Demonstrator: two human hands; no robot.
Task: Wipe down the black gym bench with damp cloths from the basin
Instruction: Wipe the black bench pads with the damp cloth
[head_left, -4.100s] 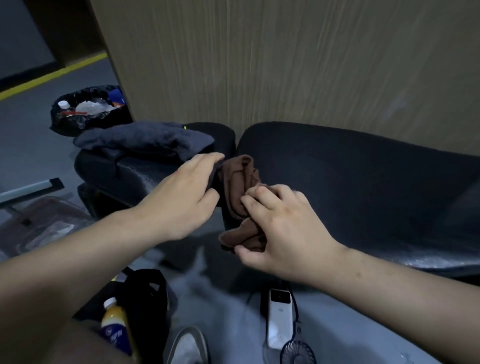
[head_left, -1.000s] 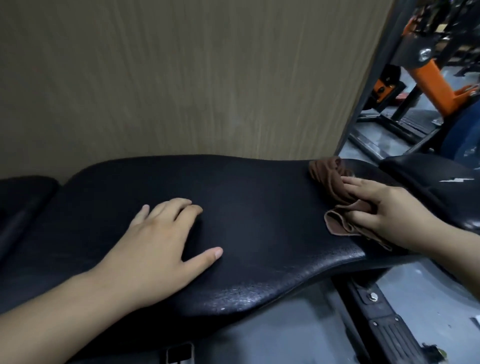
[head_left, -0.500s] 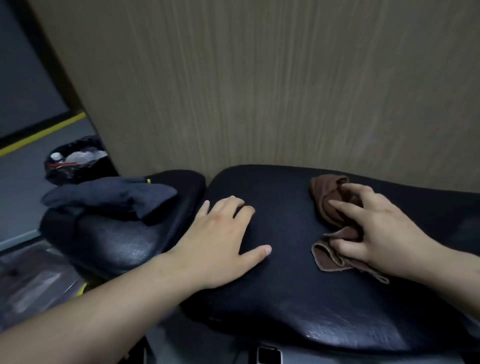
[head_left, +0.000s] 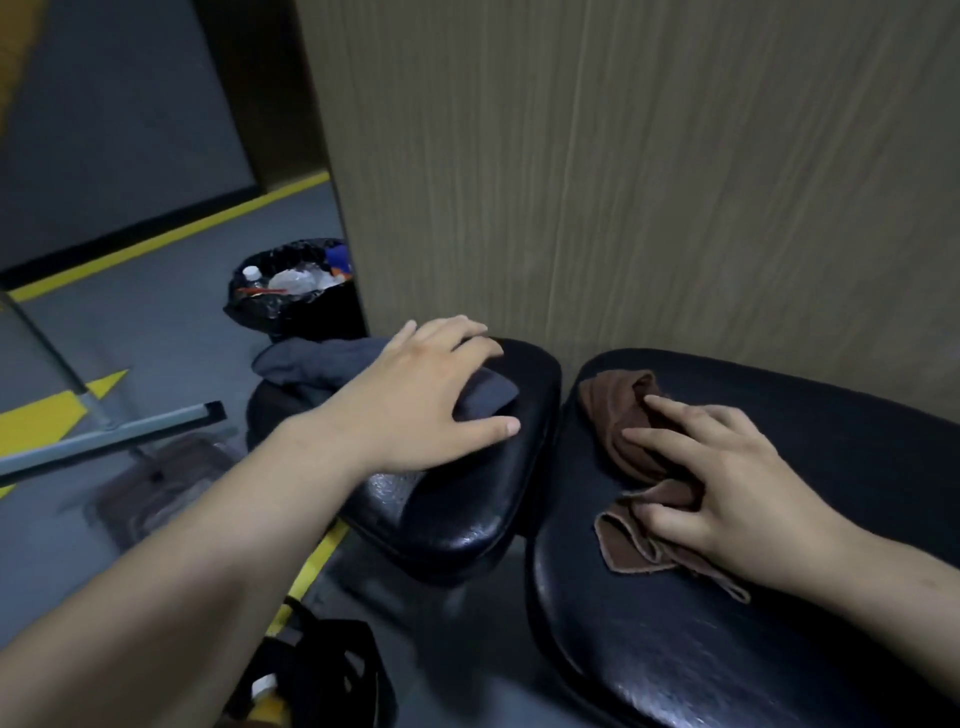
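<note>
The black gym bench showed as 2 pads with a narrow gap between them: a short seat pad (head_left: 467, 509) on the left and a long back pad (head_left: 753, 649) on the right, both against a wood-grain wall panel (head_left: 623, 182). The right hand (head_left: 737, 493) lay on the far-left end of the long pad, fingers spread and nearly straight, pressing a brown cloth (head_left: 618, 415) flat rather than gripping it. The left hand (head_left: 415, 400) rested with loose, spread fingers on the right end of a grey cloth (head_left: 311, 364) lying on the seat pad, thumb out on the vinyl, closing round nothing.

The long pad's axis ran from the gap away to the right and nearer the camera, so nearly all of its surface lay to the right of the brown cloth; the next stroke probably had to run that way, and the right hand was the nearer 1 for it. The seat pad belonged to the left hand.

No basin was in view. The long pad's right end was cut off by the frame edge, the bench's frame was hidden beneath the pads, and whether either cloth was damp could not be made out. A black-bagged bin (head_left: 291, 306) stood far left.
</note>
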